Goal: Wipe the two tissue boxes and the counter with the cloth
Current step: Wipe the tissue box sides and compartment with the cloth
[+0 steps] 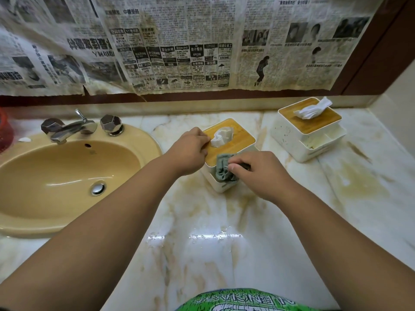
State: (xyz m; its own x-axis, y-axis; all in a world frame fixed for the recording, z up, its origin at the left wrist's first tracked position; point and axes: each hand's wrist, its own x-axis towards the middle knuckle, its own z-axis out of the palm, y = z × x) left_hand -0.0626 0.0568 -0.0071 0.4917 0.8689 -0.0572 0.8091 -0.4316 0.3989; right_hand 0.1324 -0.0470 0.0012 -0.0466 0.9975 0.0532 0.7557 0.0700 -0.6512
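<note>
Centre of frame: the near tissue box (243, 140), white body with a bamboo lid, stands on the marble counter (202, 254) just right of the yellow sink (67, 167). The left hand (190, 151) has its fingers curled over the lid's left edge beside the protruding tissue (221, 136), steadying the box. The right hand (258, 173) pinches a bunched grey-green cloth (224, 170) between thumb and fingers and presses it onto the front corner of the lid and down the box's front wall. Judgement: wiping of the first box is in progress; how much of it is already clean cannot be told. The far tissue box (289, 138), at upper right and well apart from both hands, shows dark specks on its white side and grime in its front tray, so it looks not yet wiped. Counter: yellow-brown stains (359, 182) at right and around the near box; water droplets (195, 235) at lower centre. It looks largely undone. Estimate: early stage, with one box underway and the second box and the counter left. Newspaper (179, 46) covers the wall behind; the tap (67, 129) is at upper left.
</note>
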